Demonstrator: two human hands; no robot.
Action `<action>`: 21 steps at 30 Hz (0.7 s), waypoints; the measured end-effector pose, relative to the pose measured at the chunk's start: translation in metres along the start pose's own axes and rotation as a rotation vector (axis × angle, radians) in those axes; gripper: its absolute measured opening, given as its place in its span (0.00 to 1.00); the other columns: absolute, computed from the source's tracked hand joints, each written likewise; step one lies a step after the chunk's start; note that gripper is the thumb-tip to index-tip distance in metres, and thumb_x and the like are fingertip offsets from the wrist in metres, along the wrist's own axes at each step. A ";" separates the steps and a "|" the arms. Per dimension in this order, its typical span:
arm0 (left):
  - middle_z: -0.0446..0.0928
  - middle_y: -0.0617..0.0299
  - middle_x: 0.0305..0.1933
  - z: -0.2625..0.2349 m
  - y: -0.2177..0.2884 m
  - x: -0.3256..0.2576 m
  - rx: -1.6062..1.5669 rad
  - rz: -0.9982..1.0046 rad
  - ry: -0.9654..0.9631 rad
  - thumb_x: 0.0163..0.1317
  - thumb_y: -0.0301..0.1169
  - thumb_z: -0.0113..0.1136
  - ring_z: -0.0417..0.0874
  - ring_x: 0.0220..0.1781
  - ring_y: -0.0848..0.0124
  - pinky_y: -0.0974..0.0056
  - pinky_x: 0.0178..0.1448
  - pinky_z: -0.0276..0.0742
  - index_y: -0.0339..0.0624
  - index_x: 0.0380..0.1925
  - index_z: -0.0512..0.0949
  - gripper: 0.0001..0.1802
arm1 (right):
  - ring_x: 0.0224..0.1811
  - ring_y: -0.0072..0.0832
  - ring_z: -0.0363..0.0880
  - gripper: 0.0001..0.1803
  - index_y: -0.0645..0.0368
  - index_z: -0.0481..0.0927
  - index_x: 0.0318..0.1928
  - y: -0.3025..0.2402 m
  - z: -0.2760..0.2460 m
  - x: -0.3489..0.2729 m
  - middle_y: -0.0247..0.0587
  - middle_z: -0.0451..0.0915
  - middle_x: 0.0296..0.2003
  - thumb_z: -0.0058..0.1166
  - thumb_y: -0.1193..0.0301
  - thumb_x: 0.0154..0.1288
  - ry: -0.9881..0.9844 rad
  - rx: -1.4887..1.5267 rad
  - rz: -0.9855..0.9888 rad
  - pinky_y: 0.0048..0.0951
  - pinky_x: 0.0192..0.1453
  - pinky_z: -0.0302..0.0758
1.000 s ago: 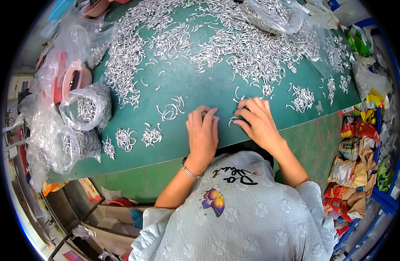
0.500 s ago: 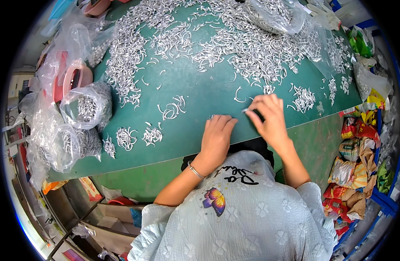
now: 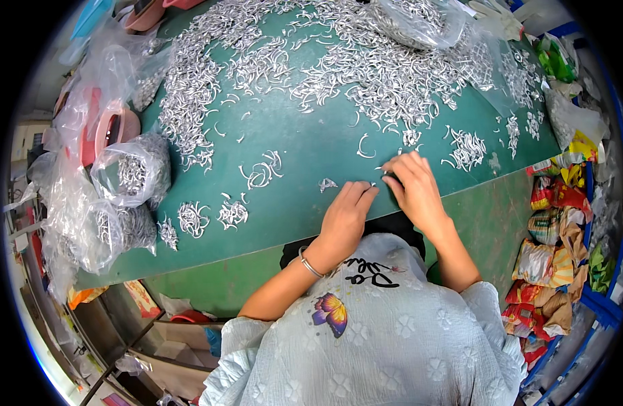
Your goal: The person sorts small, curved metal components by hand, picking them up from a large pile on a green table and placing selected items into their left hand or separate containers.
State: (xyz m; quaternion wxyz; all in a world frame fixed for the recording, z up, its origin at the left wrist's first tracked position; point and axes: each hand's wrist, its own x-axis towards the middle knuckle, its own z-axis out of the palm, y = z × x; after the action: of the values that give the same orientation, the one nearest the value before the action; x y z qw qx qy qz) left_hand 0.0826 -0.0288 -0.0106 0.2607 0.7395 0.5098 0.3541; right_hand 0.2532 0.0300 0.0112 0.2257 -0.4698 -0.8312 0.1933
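"What are the hands doing?"
"Near the counter's front edge, the left hand is holding its fingers together, the right hand is curling its own narrowly; I cannot tell whether either is gripping anything."
"And the silver pieces?"
"A small cluster is lying slightly farther onto the counter; a big heap is spreading across its far side."

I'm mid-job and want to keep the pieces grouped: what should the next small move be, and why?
Probably have the bare left hand move the small shiny silver piece at its fingertips to the small shiny silver cluster: the cluster lies close by on the smooth green tabletop, left of the fingertips, and the piece looks separate from it.
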 end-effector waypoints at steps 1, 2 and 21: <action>0.73 0.52 0.47 0.004 0.002 0.000 -0.030 -0.024 0.006 0.56 0.18 0.59 0.76 0.47 0.54 0.56 0.51 0.74 0.35 0.48 0.77 0.17 | 0.43 0.40 0.73 0.09 0.62 0.79 0.38 0.003 -0.002 -0.001 0.41 0.78 0.37 0.62 0.78 0.55 -0.009 0.089 -0.012 0.38 0.48 0.69; 0.73 0.51 0.48 0.006 0.004 0.000 -0.058 -0.048 0.012 0.56 0.18 0.59 0.76 0.48 0.54 0.56 0.52 0.74 0.35 0.48 0.77 0.17 | 0.43 0.41 0.74 0.09 0.63 0.79 0.38 0.007 -0.005 -0.003 0.42 0.78 0.37 0.62 0.79 0.55 -0.016 0.178 -0.024 0.38 0.48 0.70; 0.73 0.52 0.50 0.009 0.008 0.003 0.029 0.018 -0.021 0.51 0.15 0.58 0.73 0.52 0.52 0.55 0.54 0.73 0.35 0.46 0.78 0.19 | 0.23 0.20 0.73 0.12 0.65 0.81 0.45 0.045 -0.014 0.050 0.37 0.79 0.27 0.62 0.77 0.60 0.226 0.471 0.445 0.26 0.29 0.72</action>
State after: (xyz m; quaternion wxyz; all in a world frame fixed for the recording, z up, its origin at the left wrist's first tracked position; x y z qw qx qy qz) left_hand 0.0952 -0.0285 -0.0093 0.2521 0.7515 0.5052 0.3412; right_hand 0.2696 0.0969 0.0081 0.3711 -0.5933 -0.6104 0.3712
